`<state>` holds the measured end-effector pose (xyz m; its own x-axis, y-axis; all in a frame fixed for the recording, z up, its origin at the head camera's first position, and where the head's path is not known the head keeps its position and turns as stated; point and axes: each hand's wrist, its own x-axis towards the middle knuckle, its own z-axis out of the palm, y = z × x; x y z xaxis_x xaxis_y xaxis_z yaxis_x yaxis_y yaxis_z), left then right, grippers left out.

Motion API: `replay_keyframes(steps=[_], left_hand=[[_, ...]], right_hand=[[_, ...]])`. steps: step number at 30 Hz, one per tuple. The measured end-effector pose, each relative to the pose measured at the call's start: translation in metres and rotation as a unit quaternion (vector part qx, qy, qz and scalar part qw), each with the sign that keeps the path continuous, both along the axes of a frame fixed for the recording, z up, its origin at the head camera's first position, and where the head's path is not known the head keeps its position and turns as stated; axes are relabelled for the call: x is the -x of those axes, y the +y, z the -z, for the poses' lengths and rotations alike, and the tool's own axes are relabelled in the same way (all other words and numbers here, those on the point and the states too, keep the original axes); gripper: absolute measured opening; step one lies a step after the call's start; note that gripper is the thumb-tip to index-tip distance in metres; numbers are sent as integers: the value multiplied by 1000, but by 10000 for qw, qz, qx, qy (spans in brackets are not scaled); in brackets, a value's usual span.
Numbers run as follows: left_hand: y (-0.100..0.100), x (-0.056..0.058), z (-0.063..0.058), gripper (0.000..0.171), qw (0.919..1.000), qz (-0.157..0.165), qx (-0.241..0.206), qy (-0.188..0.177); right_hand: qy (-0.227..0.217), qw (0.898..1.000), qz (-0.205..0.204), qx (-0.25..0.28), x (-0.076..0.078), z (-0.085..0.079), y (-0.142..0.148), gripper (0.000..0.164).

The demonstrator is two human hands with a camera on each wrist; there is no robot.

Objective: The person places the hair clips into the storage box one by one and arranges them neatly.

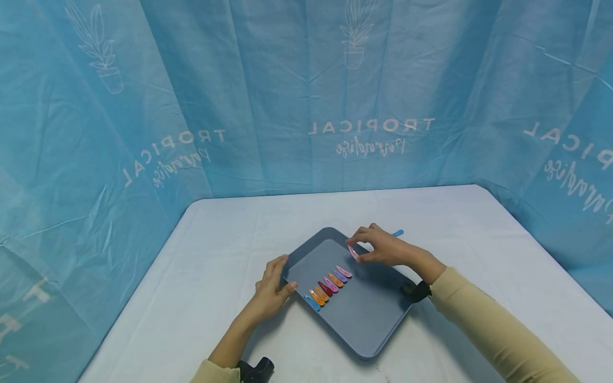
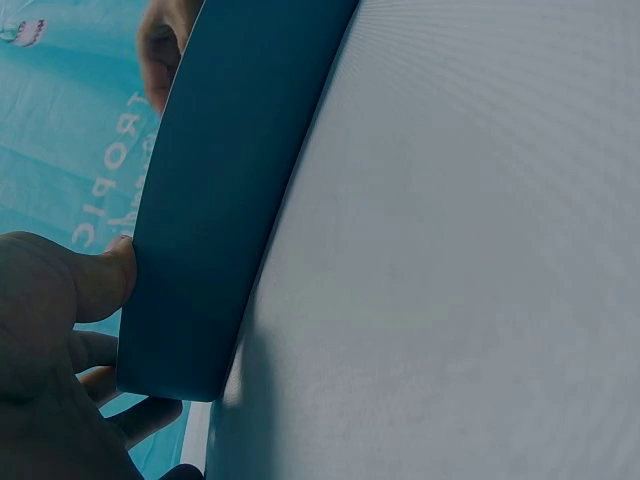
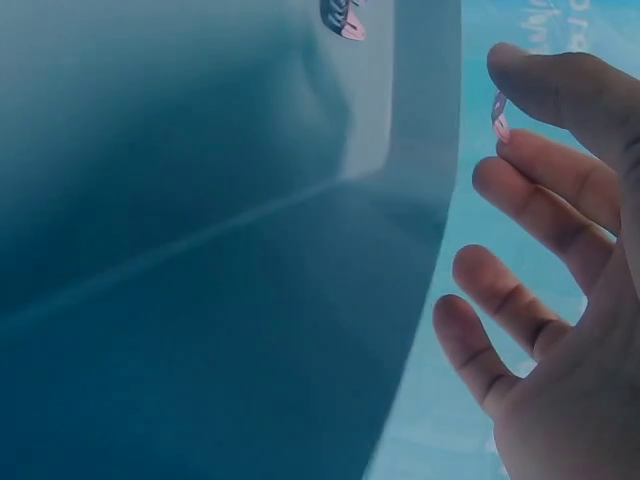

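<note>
A grey-blue tray [image 1: 364, 319] lies turned cornerwise on the table. On it a slanting row of snap hair clips [image 1: 328, 286] in blue, orange, red, pink and purple runs from the left edge towards the middle. At the tray's left corner, my left hand [image 1: 273, 287] holds the rim, thumb on one side and fingers on the other. My right hand [image 1: 380, 246] pinches a pink hair clip [image 1: 353, 252] between thumb and index finger above the tray's far side; the right wrist view shows this clip [image 3: 500, 118] at the fingertips, the other fingers spread.
A small blue object [image 1: 398, 233], partly hidden by the right hand, shows just beyond the tray. White cloth covers the table [image 1: 230, 234]. Blue printed curtains [image 1: 287, 96] hang behind and at both sides.
</note>
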<state>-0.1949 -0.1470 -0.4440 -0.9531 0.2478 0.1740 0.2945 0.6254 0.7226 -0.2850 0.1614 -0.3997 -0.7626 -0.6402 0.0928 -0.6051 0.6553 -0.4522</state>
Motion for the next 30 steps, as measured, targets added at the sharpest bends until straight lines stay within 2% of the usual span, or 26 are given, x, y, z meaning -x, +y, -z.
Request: replay_keyframes(steps=[4,14,30], left_hand=[[0,0,0,65,10000,22,-6,35],[-1,-1,-1,65,10000,22,-70,-7],[-1,-1,-1,65,10000,29,-9,42]], right_hand=[[-102,9999,18,-100,1,2,-2,45],[-275,9985,-400,-239,5,12,-7,44],[-560,9966,-327,-507,7,23,-14,41]])
